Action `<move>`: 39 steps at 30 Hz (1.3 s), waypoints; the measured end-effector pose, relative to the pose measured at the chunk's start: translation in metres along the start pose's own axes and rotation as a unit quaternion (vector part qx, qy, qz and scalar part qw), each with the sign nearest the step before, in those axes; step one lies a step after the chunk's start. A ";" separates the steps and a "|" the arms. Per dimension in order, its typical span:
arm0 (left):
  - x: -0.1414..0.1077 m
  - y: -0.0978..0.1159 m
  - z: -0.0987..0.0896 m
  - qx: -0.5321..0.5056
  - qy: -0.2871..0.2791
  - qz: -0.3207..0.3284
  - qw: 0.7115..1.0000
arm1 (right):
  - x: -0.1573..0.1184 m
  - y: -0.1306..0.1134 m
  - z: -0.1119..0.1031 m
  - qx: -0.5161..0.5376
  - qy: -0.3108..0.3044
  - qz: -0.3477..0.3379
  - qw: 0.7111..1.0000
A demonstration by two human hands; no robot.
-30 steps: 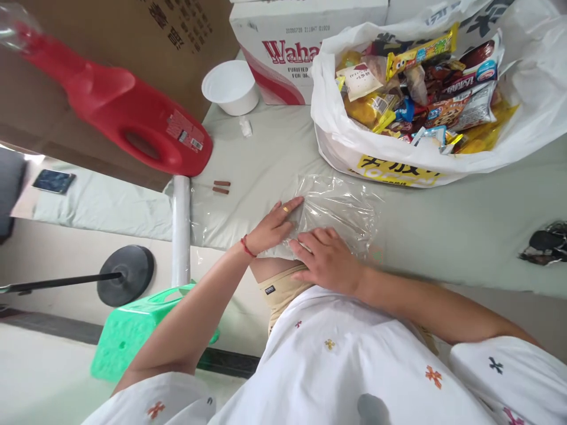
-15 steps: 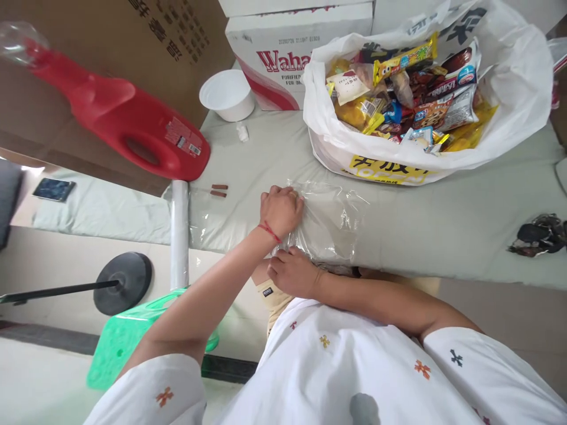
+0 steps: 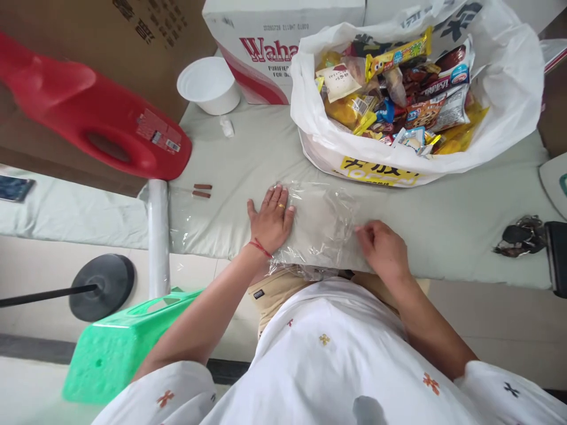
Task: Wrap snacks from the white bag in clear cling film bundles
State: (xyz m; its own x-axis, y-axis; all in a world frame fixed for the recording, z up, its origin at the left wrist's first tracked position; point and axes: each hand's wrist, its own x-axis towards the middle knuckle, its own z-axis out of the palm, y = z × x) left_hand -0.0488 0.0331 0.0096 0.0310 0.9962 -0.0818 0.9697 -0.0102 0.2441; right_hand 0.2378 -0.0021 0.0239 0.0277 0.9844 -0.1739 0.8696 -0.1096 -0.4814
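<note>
A crinkled sheet of clear plastic film [image 3: 316,221] lies on the cloth-covered table, its near edge hanging over my lap. My left hand [image 3: 270,218] presses flat on the film's left side, fingers stretched and spread. At the film's right edge is my right hand [image 3: 384,251], thumb and forefinger pinched together on the rim of the film; the other fingers are curled. To the left stands a roll of clear film [image 3: 158,236] across the table's front edge. Two small brown sticks [image 3: 202,190] lie between the roll and my left hand.
A white plastic bag [image 3: 416,162] full of wrapped snacks stands at the back right, beside a white carton [image 3: 261,71]. A white bowl [image 3: 212,88] and a red jug [image 3: 128,124] are at the back left. Keys [image 3: 518,236] lie right; a green stool [image 3: 110,348] stands below.
My right hand has moved from beside my left wrist to the film's right edge. My left hand has opened out from a curled grip and lies flat. The view has shifted slightly.
</note>
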 end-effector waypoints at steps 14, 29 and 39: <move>-0.021 0.033 0.012 -0.012 -0.008 0.046 0.999 | 0.035 0.029 -0.015 0.423 0.044 0.107 0.899; -0.007 0.036 0.007 0.009 -0.008 0.042 0.999 | -0.001 0.069 -0.043 0.319 -0.084 0.123 0.936; -0.015 0.040 0.011 0.027 0.000 0.041 0.999 | 0.087 0.058 -0.030 0.110 0.125 0.043 0.985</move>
State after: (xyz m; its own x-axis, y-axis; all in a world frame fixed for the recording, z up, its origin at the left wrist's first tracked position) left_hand -0.0079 0.0168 0.0095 0.1113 0.9918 -0.0629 0.9755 -0.0969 0.1975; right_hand 0.3050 0.0811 0.0064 0.2413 0.9703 -0.0180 0.7319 -0.1941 -0.6531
